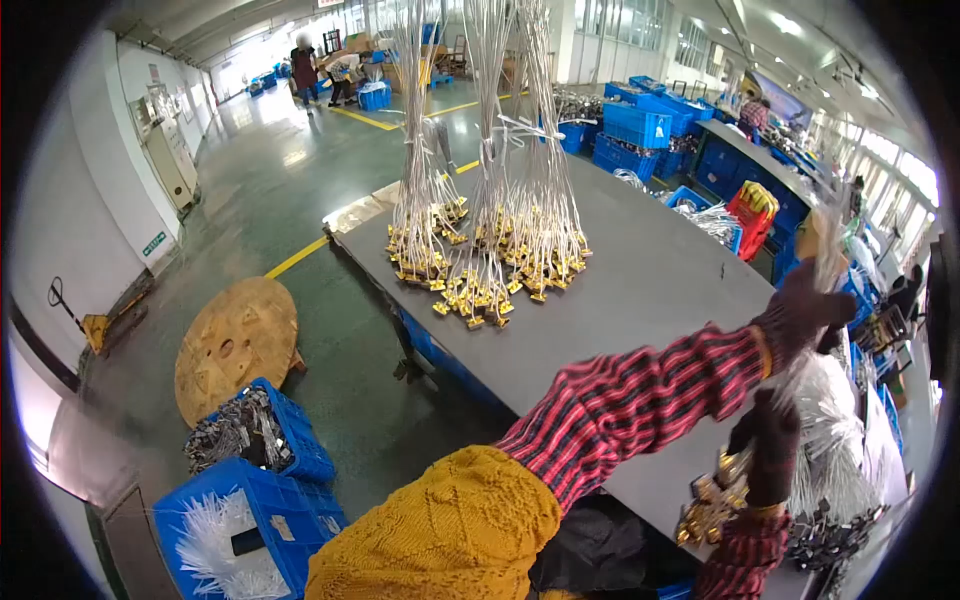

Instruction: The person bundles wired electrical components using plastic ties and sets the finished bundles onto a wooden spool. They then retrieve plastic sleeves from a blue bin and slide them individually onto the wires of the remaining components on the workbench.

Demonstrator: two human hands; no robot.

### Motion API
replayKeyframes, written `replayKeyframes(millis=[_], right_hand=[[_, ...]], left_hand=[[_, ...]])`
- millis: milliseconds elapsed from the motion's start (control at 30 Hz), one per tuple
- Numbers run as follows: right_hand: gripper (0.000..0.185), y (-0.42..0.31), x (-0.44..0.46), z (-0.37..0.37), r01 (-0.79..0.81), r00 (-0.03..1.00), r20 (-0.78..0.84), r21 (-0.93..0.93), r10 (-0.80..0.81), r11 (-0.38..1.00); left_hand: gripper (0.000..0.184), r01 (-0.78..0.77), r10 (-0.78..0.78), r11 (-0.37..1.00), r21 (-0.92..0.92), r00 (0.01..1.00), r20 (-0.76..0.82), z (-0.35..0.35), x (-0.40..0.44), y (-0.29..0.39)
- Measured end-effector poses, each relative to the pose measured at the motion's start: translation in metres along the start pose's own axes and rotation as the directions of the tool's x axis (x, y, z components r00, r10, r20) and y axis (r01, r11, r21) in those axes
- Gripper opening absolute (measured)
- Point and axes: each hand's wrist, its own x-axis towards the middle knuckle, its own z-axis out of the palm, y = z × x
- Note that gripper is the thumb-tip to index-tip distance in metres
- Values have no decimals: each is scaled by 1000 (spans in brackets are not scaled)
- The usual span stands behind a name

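Note:
Both my hands wear dark gloves and are at the right side of the table. My left hand (800, 310), at the end of a striped sleeve, is closed around a bundle of clear-white wires (828, 235). Below it, my right hand (772, 445) is closed on the lower part of the bundle, blurred by motion. Gold-coloured metal connectors (715, 500) lie just left of my right hand. Three tall bundles of white wires (490, 130) with gold connectors (480, 285) at their lower ends stand on the grey table (640, 290).
Blue crates (240, 520) with white strips and dark parts stand at the lower left, near a wooden disc (237, 345). More blue crates (637, 125) and a red container (752, 215) are behind the table. People (304, 72) are in the background.

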Motion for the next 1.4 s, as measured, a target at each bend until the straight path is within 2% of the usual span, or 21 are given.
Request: replayKeyframes(millis=[33, 100, 133, 167, 267, 400, 467, 533, 567, 600, 633, 667, 733, 867, 933, 1000, 1067, 1133, 1167, 1267, 1400], right_hand=[[23, -20, -3, 2, 60, 996, -60, -33, -62, 998], [24, -40, -5, -6, 313, 947, 81, -12, -311, 950], [28, -46, -6, -8, 375, 927, 31, -133, -374, 918], [49, -59, -8, -12, 327, 943, 7, -180, -332, 928], [58, -59, 12, -23, 355, 932, -13, -161, -362, 921], [50, -22, 83, -43, 488, 847, -86, -267, -525, 831], [45, -8, 117, -64, 503, 812, -105, -375, -575, 779], [40, 1, 140, -80, 499, 785, -126, -451, -607, 740], [38, 0, 146, -86, 486, 779, -143, -476, -610, 733], [36, -2, 151, -90, 477, 775, -157, -489, -612, 730], [31, -11, 158, -95, 455, 783, -175, -493, -597, 741], [27, -21, 164, -101, 432, 790, -193, -497, -582, 752], [26, -13, 173, -112, 421, 801, -199, -485, -565, 767], [23, 10, 182, -124, 422, 832, -193, -389, -520, 819], [22, 19, 186, -133, 410, 856, -186, -321, -482, 853], [21, 34, 184, -139, 394, 883, -166, -251, -440, 884], [20, 49, 185, -142, 372, 906, -141, -184, -399, 910], [19, 62, 181, -141, 353, 924, -115, -117, -366, 928], [18, 64, 180, -142, 340, 931, -105, -96, -349, 935], [17, 70, 180, -144, 294, 953, -65, -32, -296, 955], [14, 92, 178, -144, 247, 969, 1, 91, -248, 965]], left_hand=[[90, -74, 75, 997, 21, 997, -17, 13, 6, 10], [83, -192, 196, 979, 70, 979, -50, 37, 15, 24], [79, -230, 234, 968, 97, 971, -37, 40, 16, 26], [76, -261, 266, 952, 162, 964, -14, 38, 20, 27], [64, -322, 304, 860, 397, 946, 108, 26, 32, 2], [49, -510, 364, 559, 654, 859, 359, 6, 64, -75], [41, -688, 456, 302, 659, 712, 534, -1, 85, -115], [34, -845, 579, -5, 535, 434, 690, 5, 107, -113], [31, -857, 686, -74, 510, 327, 650, 11, 118, -94], [31, -843, 598, 268, 466, 525, 605, 19, 119, -82], [33, -691, 474, 623, 366, 706, 526, 27, 120, -69], [37, -461, 332, 852, 247, 842, 424, 35, 121, -56], [47, -346, 182, 866, 360, 890, 419, 35, 125, -67], [58, -595, 440, 638, 489, 803, 402, 36, 110, -107], [57, -594, 455, 727, 344, 792, 406, 31, 127, -110], [56, -362, 259, 923, 130, 835, 486, 22, 141, -103], [53, -720, 525, 663, 205, 643, 558, 5, 169, -153], [36, -130, 57, 953, 273, 964, 260, 27, 142, -129], [28, 170, -186, 969, 178, 980, 73, 39, 129, -117], [18, 188, -195, 979, 78, 978, 81, 16, 128, -143], [23, 278, -297, 942, 187, 951, 85, 7, 138, -155]])
